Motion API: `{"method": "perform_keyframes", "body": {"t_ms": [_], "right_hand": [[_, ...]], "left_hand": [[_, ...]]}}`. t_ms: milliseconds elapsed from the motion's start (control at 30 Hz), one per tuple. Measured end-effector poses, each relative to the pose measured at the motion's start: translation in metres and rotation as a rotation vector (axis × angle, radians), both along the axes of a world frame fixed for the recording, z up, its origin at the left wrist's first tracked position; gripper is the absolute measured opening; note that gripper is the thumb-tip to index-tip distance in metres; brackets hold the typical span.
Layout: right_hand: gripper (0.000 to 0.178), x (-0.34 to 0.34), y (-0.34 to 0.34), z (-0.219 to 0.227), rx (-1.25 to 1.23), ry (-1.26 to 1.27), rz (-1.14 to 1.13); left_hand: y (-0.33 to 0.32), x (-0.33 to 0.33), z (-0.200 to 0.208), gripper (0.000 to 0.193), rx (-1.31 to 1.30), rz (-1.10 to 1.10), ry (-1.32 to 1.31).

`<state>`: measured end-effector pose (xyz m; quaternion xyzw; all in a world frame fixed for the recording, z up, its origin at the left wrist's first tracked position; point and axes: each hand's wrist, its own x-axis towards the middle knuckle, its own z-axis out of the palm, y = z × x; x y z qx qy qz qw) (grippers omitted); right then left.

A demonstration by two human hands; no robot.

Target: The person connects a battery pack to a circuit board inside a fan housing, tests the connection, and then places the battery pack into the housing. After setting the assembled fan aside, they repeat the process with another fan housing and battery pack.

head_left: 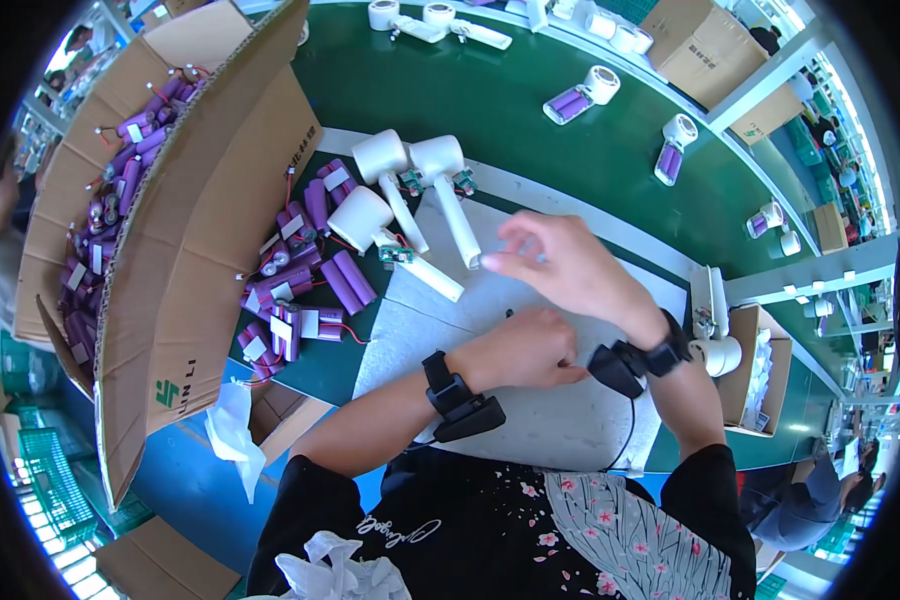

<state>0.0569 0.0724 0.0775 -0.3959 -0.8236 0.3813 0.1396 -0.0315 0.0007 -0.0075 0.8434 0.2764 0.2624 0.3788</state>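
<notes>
While the right hand hovers over the grey mat, its fingers pinch narrowly at the lower tip of a white fan handle, the right one of two white handheld fans standing side by side at the mat's far edge. A third white fan lies just left of them, its handle slanting onto the mat. The left hand rests on the mat near the right wrist, curled loosely; whether it holds anything I cannot tell. Purple battery packs with red wires are heaped on the green worktop to the left, beside a tilted cardboard box holding more of them.
</notes>
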Motion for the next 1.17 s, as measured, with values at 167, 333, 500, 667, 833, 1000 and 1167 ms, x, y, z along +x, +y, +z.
{"method": "perform_keyframes", "body": {"t_ms": [167, 333, 500, 667, 833, 1000, 1167], "right_hand": [[0.020, -0.010, 0.022, -0.028, -0.147, 0.012, 0.018], [0.014, 0.041, 0.008, -0.009, -0.213, 0.127, -0.271], [0.016, 0.098, -0.064, 0.005, 0.262, -0.087, -0.336], [0.023, 0.110, -0.114, -0.004, 0.524, -0.214, -0.065], [0.027, 0.111, -0.119, -0.036, 0.482, -0.229, 0.085], [0.026, 0.114, -0.113, -0.040, 0.360, -0.027, 0.107], [0.021, 0.123, -0.109, -0.048, 0.085, 0.053, 0.020]], "left_hand": [[0.000, 0.002, 0.002, 0.034, -0.011, 0.014, -0.004], [0.001, 0.004, -0.003, 0.033, 0.081, -0.040, -0.062], [-0.002, -0.006, 0.013, 0.042, -0.050, -0.103, 0.019], [-0.012, -0.033, 0.051, 0.029, -0.278, -0.183, 0.011], [-0.044, -0.092, 0.092, 0.022, -0.247, 0.304, -0.134], [-0.090, -0.170, 0.060, 0.031, 0.206, 1.436, 0.427], [-0.101, -0.181, 0.050, 0.061, -0.170, 1.557, 0.500]]}}
